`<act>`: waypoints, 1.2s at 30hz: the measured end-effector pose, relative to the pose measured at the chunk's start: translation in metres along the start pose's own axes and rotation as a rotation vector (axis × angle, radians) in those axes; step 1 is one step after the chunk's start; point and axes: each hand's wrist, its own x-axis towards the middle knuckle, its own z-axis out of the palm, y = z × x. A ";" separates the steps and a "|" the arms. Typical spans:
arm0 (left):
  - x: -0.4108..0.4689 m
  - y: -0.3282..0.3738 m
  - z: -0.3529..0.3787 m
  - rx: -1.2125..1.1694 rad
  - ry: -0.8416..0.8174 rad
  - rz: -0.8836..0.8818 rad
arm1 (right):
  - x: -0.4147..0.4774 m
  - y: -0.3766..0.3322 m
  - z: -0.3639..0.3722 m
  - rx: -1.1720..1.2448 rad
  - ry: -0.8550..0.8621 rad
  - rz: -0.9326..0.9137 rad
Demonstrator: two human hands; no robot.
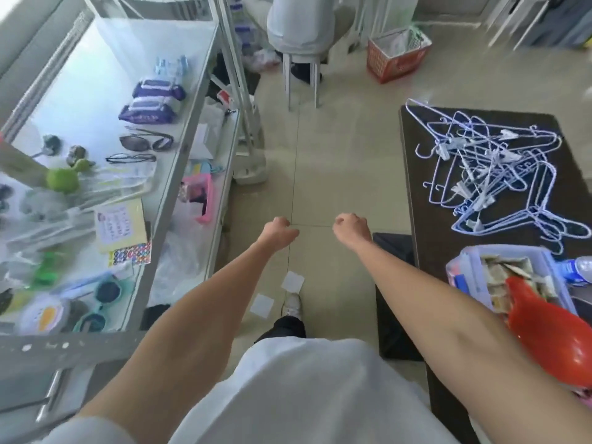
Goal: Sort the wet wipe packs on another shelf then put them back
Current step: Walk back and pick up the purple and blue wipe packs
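While both arms reach forward over the floor, your left hand (278, 232) and right hand (350, 228) are curled into empty fists, well apart from the purple wet wipe packs (153, 101).

wipe packs (153, 102) on shelf (189, 129) left, hangers (499, 174) right

We see the wet wipe packs (153, 102) wrapped in glossy purple plastic film, lying on a smooth, reflective glass shelf (96, 78) framed in pale painted metal. The sunglasses (146, 141) beside them look like shiny dark plastic. On the right, a tangle of thin coated-wire hangers (499, 174) rests on a dark, matt wood-like surface (416, 187). The tub (512, 277) near it is translucent plastic, the scoop (551, 328) glossy red plastic. The floor (346, 149) is smooth, faintly glossy tile.
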 end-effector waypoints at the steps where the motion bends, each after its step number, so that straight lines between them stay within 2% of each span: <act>1: 0.016 0.012 -0.010 0.006 -0.010 0.009 | 0.019 -0.010 -0.008 0.008 0.002 0.002; 11: 0.174 0.109 -0.102 -0.074 0.074 0.024 | 0.205 -0.091 -0.067 -0.007 -0.025 -0.094; 18: 0.255 0.141 -0.160 -0.275 0.173 -0.123 | 0.340 -0.179 -0.097 -0.036 -0.136 -0.263; 22: 0.272 0.145 -0.210 -0.413 0.365 -0.236 | 0.383 -0.251 -0.097 -0.124 -0.242 -0.398; 27: 0.276 0.112 -0.268 -0.649 0.815 -0.426 | 0.396 -0.348 -0.073 -0.173 -0.374 -0.569; 30: 0.277 0.083 -0.301 -0.714 1.001 -0.499 | 0.403 -0.396 -0.049 -0.207 -0.457 -0.649; 33: 0.280 0.052 -0.328 -0.762 1.116 -0.573 | 0.407 -0.438 -0.031 -0.249 -0.493 -0.712; 36: 0.280 0.027 -0.344 -0.706 1.173 -0.637 | 0.408 -0.472 -0.016 -0.266 -0.518 -0.760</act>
